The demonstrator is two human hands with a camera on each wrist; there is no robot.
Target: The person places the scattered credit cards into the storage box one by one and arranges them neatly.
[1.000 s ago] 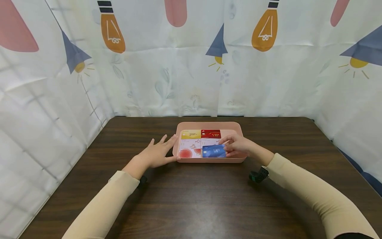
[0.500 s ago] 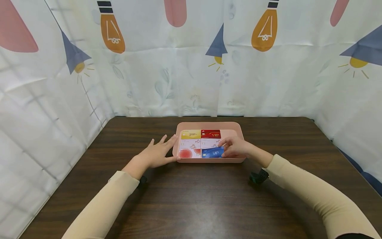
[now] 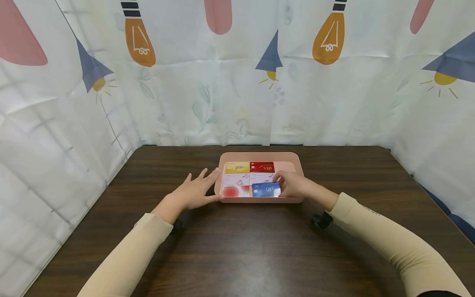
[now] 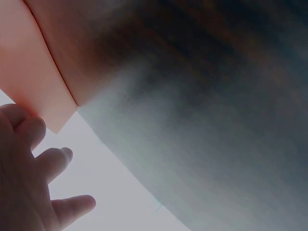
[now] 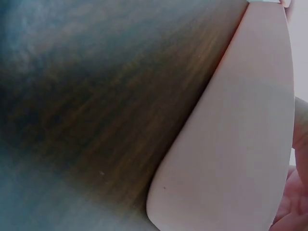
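A shallow pink tray (image 3: 259,156) holds several cards laid in rows. In its front row lies a blue VIP card (image 3: 265,189), slightly tilted, its right end in the fingers of my right hand (image 3: 295,185). My left hand (image 3: 193,193) has its fingers spread and touches the tray's left rim. Behind the blue card sit a yellow card (image 3: 237,167), a red VIP card (image 3: 262,167) and pale patterned cards (image 3: 236,178). A white card with a red circle (image 3: 231,191) is left of the blue one. Both wrist views show mainly the tray's outer wall (image 5: 231,134).
The tray stands on a dark wood-grain table (image 3: 241,247), towards its far edge. Behind and at the sides hangs a white patterned curtain (image 3: 237,82). The strip of tray floor (image 3: 285,166) right of the red card shows bare pink.
The blue card has shifted slightly left and then back right, with my right hand on its right end. The right fingers now cover less of the card's face. My left hand stays put.
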